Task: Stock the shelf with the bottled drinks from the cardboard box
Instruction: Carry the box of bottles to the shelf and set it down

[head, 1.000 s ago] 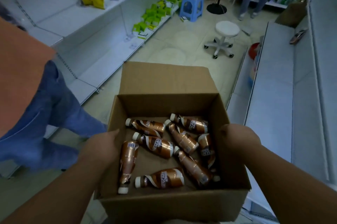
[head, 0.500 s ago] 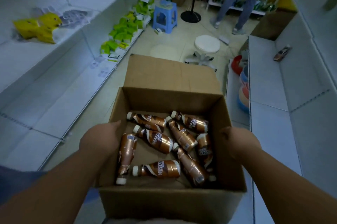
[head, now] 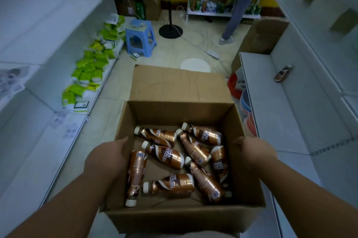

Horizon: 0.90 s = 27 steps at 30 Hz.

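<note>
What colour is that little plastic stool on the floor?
The stool is light blue, seen in the head view.

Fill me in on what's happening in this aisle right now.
A person is carrying an open cardboard box, with the left hand on its left wall and the right hand on its right wall. Inside lie eight brown bottled drinks, all on their sides in a loose jumble. One similar bottle already lies on the white shelf to the right. None has been taken out by the hands yet. Another person stands at the far end.
</note>
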### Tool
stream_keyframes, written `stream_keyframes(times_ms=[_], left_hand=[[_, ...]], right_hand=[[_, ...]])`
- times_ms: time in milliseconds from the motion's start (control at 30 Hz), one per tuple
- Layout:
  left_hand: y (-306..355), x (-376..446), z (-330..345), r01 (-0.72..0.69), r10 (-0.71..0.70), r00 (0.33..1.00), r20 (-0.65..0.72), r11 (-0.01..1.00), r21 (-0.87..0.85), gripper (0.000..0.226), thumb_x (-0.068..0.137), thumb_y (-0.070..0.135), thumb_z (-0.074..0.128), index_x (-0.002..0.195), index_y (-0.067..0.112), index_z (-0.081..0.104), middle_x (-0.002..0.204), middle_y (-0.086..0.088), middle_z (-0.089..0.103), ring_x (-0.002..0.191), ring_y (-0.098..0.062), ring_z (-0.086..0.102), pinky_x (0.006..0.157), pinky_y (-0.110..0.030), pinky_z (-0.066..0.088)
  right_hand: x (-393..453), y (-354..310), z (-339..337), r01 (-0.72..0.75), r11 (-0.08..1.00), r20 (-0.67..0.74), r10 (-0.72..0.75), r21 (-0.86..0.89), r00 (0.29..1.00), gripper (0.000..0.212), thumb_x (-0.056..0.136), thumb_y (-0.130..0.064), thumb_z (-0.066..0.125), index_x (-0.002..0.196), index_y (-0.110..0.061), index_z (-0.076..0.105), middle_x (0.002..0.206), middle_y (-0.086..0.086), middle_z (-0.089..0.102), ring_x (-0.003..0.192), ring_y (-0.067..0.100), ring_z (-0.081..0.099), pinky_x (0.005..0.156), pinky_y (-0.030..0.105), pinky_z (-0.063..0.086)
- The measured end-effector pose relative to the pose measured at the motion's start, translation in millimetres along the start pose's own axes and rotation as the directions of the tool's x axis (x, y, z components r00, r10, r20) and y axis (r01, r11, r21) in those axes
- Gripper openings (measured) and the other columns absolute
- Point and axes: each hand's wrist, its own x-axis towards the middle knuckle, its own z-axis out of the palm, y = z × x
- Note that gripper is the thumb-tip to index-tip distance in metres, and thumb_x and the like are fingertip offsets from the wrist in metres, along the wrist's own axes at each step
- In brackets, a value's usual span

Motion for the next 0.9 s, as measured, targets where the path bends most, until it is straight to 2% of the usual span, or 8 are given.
stream_keyframes(times_ms=[100,167,267,367,500,767,900], left_hand=[[21,68,-22,0.015,-0.015,1.000,-0.024,1.000,-0.006,0.059,0.089,0.020,0.050,0.144,0.037,0.035,0.130,-0.007,0.061,0.111,-0.023,0.060,0.089,-0.036,0.049],[30,114,-34,0.002,-0.004,0.999,-0.048,1.000,-0.029,0.060,0.088,0.020,0.051,0.143,0.037,0.037,0.127,-0.007,0.062,0.110,-0.024,0.061,0.089,-0.037,0.049],[38,196,-49,-0.026,0.025,0.999,-0.043,0.999,-0.027,0.059,0.086,0.023,0.051,0.142,0.038,0.038,0.126,-0.006,0.063,0.109,-0.024,0.061,0.087,-0.036,0.049],[47,288,-59,-0.092,0.092,0.995,-0.049,0.996,-0.012,0.059,0.085,0.024,0.052,0.141,0.038,0.040,0.124,-0.005,0.064,0.108,-0.024,0.061,0.086,-0.035,0.048],[69,400,-85,-0.186,0.186,0.983,-0.003,0.982,0.031,0.056,0.089,0.024,0.049,0.143,0.037,0.038,0.126,-0.005,0.062,0.110,-0.023,0.060,0.087,-0.036,0.048],[170,583,-136,-0.393,0.390,0.919,0.054,0.913,0.111,0.059,0.089,0.023,0.047,0.144,0.040,0.034,0.129,-0.005,0.061,0.111,-0.024,0.060,0.087,-0.036,0.048],[229,657,-135,-0.448,0.443,0.894,0.069,0.888,0.104,0.056,0.090,0.025,0.045,0.143,0.038,0.036,0.126,-0.006,0.062,0.109,-0.024,0.060,0.087,-0.036,0.048]], right_hand=[[73,3,-40,0.011,1.000,-0.002,-0.011,-0.013,1.000,0.029,0.089,-0.025,0.055,0.117,-0.028,0.060,0.094,-0.001,0.064,0.074,0.016,0.057,0.060,0.027,0.045],[118,0,-61,-0.001,1.000,-0.012,0.001,0.013,1.000,0.030,0.089,-0.024,0.054,0.119,-0.029,0.059,0.097,0.000,0.064,0.077,0.016,0.060,0.062,0.027,0.049],[190,-7,-85,-0.022,0.999,0.004,0.022,0.025,1.000,0.032,0.089,-0.023,0.052,0.119,-0.029,0.058,0.099,0.001,0.066,0.084,0.019,0.064,0.070,0.035,0.056],[258,-18,-98,-0.056,0.998,0.005,0.056,0.018,0.998,0.030,0.088,-0.025,0.051,0.117,-0.028,0.060,0.098,0.002,0.067,0.085,0.021,0.065,0.073,0.039,0.056],[321,-24,-123,-0.159,0.982,0.013,0.159,0.102,0.987,0.029,0.088,-0.029,0.050,0.115,-0.027,0.062,0.101,0.004,0.068,0.088,0.024,0.065,0.076,0.040,0.056],[427,10,-171,-0.386,0.881,0.044,0.389,0.274,0.920,0.029,0.089,-0.037,0.049,0.114,-0.030,0.062,0.105,0.004,0.067,0.091,0.025,0.063,0.078,0.040,0.054],[489,42,-179,-0.427,0.842,0.053,0.435,0.330,0.899,0.028,0.090,-0.033,0.049,0.113,-0.028,0.063,0.106,0.004,0.067,0.093,0.025,0.063,0.078,0.038,0.053]])
